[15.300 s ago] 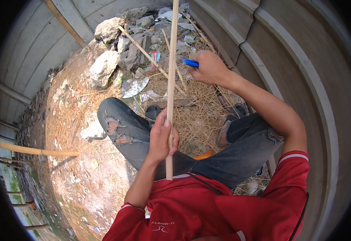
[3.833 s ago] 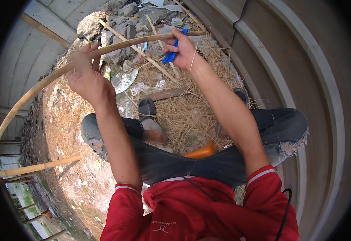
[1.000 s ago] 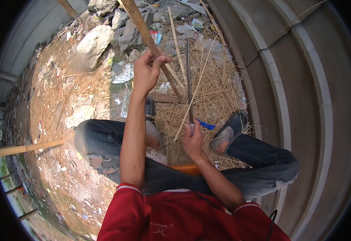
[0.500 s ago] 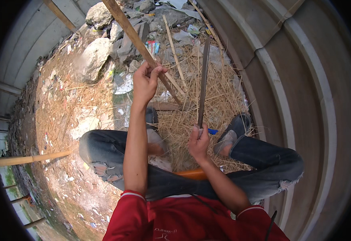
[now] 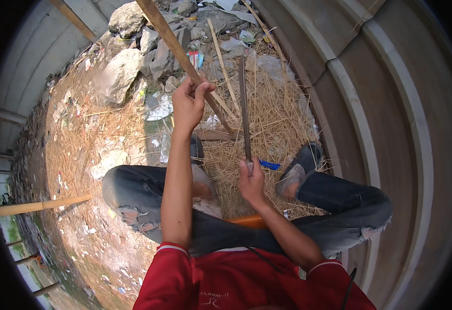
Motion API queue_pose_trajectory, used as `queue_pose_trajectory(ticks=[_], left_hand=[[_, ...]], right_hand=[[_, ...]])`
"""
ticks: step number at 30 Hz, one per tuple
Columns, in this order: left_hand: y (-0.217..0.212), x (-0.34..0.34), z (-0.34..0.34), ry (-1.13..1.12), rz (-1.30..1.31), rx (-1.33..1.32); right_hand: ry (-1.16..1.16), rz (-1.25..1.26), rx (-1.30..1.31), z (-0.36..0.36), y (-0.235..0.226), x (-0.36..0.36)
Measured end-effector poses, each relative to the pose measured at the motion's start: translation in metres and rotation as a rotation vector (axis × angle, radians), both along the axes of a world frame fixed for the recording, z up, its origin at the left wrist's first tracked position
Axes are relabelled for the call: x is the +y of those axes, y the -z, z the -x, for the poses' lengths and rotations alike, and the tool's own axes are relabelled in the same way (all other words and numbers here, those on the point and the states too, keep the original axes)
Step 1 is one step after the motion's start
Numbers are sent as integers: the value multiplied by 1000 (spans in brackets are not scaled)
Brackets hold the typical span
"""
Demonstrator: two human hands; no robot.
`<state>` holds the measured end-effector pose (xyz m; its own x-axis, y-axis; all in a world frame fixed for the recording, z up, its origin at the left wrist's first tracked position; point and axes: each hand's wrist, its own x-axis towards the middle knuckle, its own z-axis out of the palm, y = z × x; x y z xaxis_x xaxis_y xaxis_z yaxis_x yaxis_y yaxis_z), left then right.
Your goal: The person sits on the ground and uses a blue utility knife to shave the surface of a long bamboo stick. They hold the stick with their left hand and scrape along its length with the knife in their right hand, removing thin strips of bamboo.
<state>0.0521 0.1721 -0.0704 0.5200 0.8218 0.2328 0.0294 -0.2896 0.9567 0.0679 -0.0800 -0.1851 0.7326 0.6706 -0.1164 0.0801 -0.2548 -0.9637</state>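
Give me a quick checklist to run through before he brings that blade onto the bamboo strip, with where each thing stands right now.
1. Left hand gripping the bamboo strip: ok, fingers wrapped round it.
2. Right hand holding the long blade firmly: ok, closed on its lower end beside the blue handle.
3. Blade touching the strip: cannot tell; it stands upright just right of it.
4. Left fingers away from the edge: ok, they sit apart from the blade.
5. Legs out of the cutting path: not ok, knees and shoe lie right below.

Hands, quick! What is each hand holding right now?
Left hand: closed around a bamboo stick.
Right hand: closed on the lower end of a long thin blade-like strip, held upright.
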Motion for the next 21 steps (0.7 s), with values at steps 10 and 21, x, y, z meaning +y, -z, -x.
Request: queue_pose_trajectory(ticks=[10,21], left_hand=[[8,2,5,-57,20,-40],[3,5,2,-19,16,-6]], right_hand=[[-18,243,223,6,55,2],[-86,379,241,12,100,-20]])
